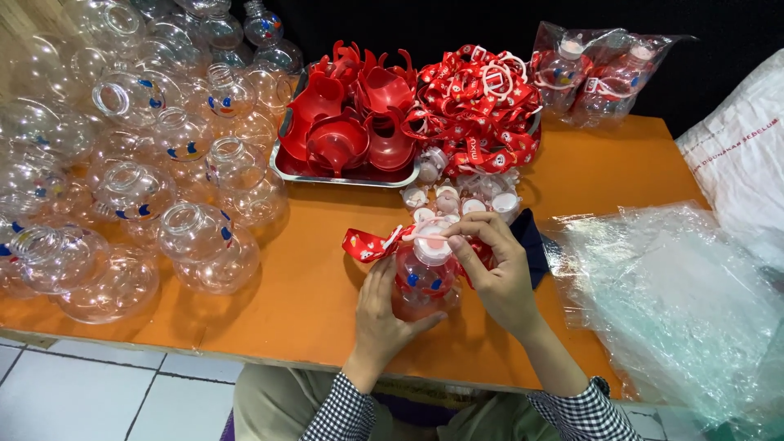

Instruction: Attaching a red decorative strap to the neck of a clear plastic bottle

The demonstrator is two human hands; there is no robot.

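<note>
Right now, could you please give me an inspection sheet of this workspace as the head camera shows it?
Surface: orange table, bare only in front of the person.
Job's things: round clear bottle with white cap stands on the table; red printed strap lies at its neck.
Clutter: heap of empty clear bottles at left; metal tray of red plastic cups; pile of red straps; loose white caps; bagged bottles; clear plastic bags at right.
Grippers: left hand steadies the bottle's side; right hand pinches at the cap.
Cables: nothing seen.
Surroundings: white tiled floor; white sack at right.
</note>
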